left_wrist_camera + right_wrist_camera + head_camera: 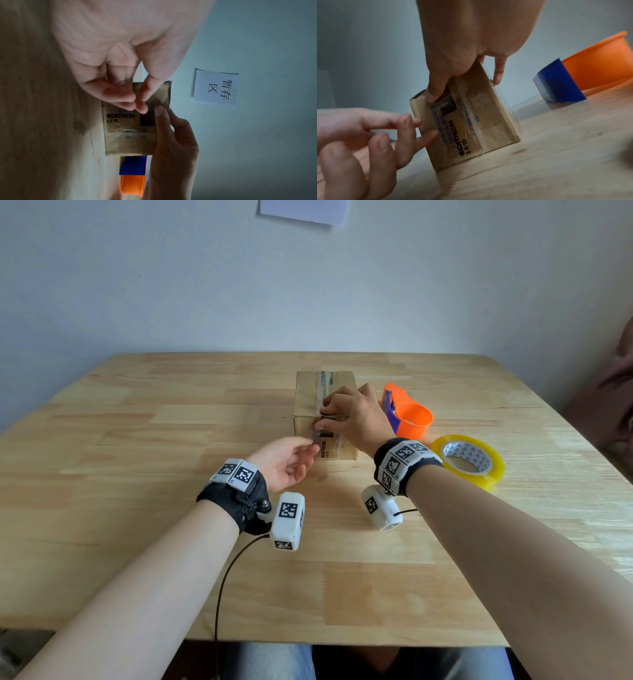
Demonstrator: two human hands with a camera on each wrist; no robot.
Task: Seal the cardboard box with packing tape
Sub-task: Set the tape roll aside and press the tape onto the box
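Cardboard, brown and printed, is what both hands are working on: the box [325, 419] sits on the wooden table [137, 440] at about twelve o'clock from the person, a clear tape strip [323, 386] running along its top seam. Going from the left, the left hand [286, 462] is at the box's near face, thumb and fingertips [137, 105] pinched together on what looks like the free end of the tape; the film is too clear to be sure. The right hand [349, 416] is curled over the near top edge, thumb [435, 93] pressed on the front face and fingers on the lid, holding the box down. At two o'clock lies the orange dispenser [407, 416]; nearer, at three o'clock, the yellowish tape roll [469, 460].

I'd judge this the finishing of the strip: folding its tail down the front. Next calls for laying that end flat and rubbing it smooth, without creasing.
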